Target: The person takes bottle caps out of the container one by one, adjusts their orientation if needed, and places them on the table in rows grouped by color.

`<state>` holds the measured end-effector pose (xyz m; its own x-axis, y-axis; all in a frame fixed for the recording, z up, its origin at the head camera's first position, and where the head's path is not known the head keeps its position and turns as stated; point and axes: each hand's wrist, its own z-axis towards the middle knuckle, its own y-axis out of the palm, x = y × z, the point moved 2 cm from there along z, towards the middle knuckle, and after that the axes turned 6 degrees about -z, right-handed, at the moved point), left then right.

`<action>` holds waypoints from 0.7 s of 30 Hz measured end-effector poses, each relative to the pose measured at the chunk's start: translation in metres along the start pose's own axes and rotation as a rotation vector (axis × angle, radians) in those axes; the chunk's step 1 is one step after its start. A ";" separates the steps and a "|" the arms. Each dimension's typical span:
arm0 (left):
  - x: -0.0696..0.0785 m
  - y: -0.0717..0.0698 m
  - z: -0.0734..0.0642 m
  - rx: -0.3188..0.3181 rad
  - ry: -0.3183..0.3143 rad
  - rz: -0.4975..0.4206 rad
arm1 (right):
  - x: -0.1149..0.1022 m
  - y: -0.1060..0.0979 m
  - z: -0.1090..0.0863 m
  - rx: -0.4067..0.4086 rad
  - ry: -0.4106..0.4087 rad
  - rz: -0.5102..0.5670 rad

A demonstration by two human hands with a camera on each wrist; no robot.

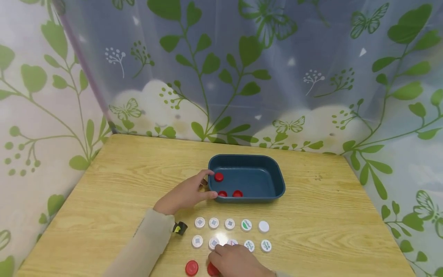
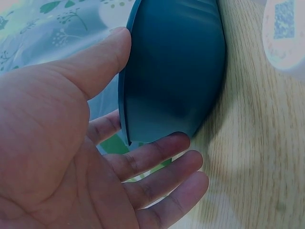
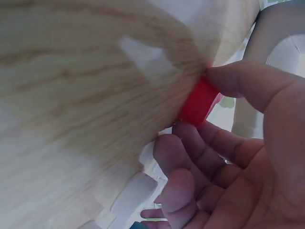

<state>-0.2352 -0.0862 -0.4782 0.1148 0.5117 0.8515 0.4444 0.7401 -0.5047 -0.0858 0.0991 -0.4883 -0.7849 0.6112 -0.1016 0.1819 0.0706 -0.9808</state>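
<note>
My left hand (image 1: 188, 194) holds the left end of a dark blue rectangular plastic tub (image 1: 249, 181), thumb and index finger at its rim. In the left wrist view the thumb lies against the rim of the tub (image 2: 176, 62), and the other fingers are beside its end wall. With thumb and fingers, my right hand (image 1: 238, 261) pinches a red bottle cap (image 3: 199, 102) at the tabletop, near the front. Another red cap (image 1: 192, 268) lies just left of it. Inside the tub are three red caps, one of them (image 1: 219, 177) by the left wall.
Two rows of white bottle caps (image 1: 230, 224), several with printed tops, lie between the tub and my right hand. The wooden table (image 1: 138, 165) meets patterned curtains (image 1: 221, 77) behind and at both sides. A black wrist device (image 1: 180, 228) sits at my left sleeve.
</note>
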 end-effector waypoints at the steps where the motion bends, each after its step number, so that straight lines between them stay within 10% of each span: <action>1: 0.000 0.000 0.000 0.000 0.001 0.004 | 0.000 0.000 0.000 -0.004 0.004 0.000; 10: 0.000 -0.001 -0.001 0.010 -0.020 0.007 | 0.008 -0.014 0.002 -0.035 0.013 0.063; 16: 0.002 -0.002 -0.002 0.014 -0.006 -0.004 | 0.053 -0.068 0.005 0.207 0.112 0.147; 21: 0.002 -0.001 0.000 0.007 0.003 -0.009 | 0.117 -0.102 0.022 0.358 0.237 -0.112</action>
<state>-0.2353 -0.0865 -0.4760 0.1137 0.5034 0.8565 0.4392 0.7478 -0.4979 -0.2094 0.1458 -0.4039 -0.6228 0.7823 0.0086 -0.1455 -0.1051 -0.9838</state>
